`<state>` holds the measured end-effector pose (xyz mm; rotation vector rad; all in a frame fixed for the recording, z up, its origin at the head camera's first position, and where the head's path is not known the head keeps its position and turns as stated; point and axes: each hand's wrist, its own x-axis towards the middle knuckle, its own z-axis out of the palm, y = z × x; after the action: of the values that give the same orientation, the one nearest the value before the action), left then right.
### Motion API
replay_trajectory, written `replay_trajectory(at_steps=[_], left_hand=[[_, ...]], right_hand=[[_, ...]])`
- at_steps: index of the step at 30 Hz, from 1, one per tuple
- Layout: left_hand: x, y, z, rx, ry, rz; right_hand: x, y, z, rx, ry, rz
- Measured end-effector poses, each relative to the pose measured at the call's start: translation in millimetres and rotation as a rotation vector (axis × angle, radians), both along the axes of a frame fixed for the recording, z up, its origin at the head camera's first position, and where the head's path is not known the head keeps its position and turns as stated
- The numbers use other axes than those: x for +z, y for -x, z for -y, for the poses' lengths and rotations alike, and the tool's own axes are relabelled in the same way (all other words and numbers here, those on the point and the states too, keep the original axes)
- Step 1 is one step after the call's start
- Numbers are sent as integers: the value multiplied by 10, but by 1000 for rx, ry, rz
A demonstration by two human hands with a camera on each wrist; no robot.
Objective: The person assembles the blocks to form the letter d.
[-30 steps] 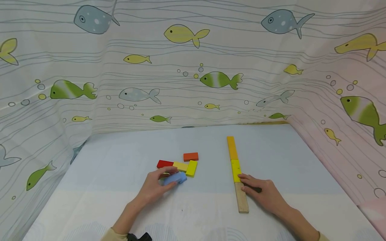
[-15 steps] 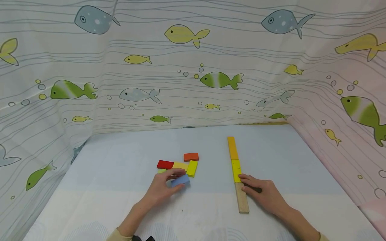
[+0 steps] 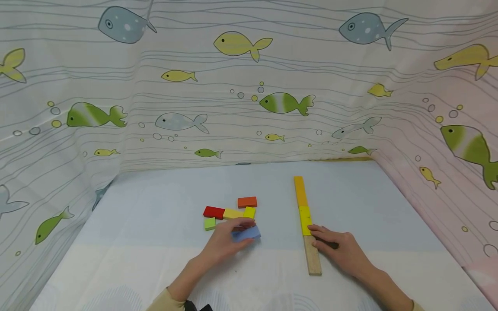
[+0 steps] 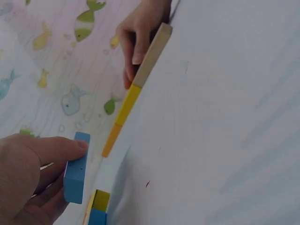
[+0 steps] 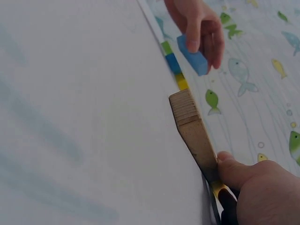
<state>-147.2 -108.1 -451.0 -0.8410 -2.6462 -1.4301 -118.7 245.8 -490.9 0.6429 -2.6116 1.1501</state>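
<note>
My left hand (image 3: 227,237) pinches a blue block (image 3: 247,234) between thumb and fingers, held above the table in front of the loose blocks. In the left wrist view, the same blue block (image 4: 77,168) is tilted in the grip. My right hand (image 3: 344,250) rests against the right side of a straight row, its fingertips by the joint of a yellow block (image 3: 304,220) and a plain wooden block (image 3: 312,257). An orange-yellow block (image 3: 300,190) forms the far end of that row. Another blue block (image 5: 172,63) lies on the table, hidden by the left hand in the head view.
Loose blocks lie left of the row: red (image 3: 214,212), pale yellow (image 3: 232,214), yellow (image 3: 249,212), orange-red (image 3: 247,201) and green (image 3: 209,223). A fish-patterned cloth (image 3: 229,99) hangs behind the table and at both sides.
My left hand has carried the blue block rightward, past the front of the loose blocks. The green block has come into sight behind it. The right hand and the row have stayed put.
</note>
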Motion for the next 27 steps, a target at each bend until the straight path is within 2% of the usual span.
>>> replay_trajectory(at_steps=[7, 16, 27], left_hand=[[6, 71, -236, -6, 29, 2], [2, 179, -539, -8, 85, 66], [5, 281, -742, -1, 94, 115]], right_hand=[[-6, 8, -1, -3, -7, 16], [8, 6, 3, -6, -18, 14], [-1, 12, 2, 0, -3, 15]])
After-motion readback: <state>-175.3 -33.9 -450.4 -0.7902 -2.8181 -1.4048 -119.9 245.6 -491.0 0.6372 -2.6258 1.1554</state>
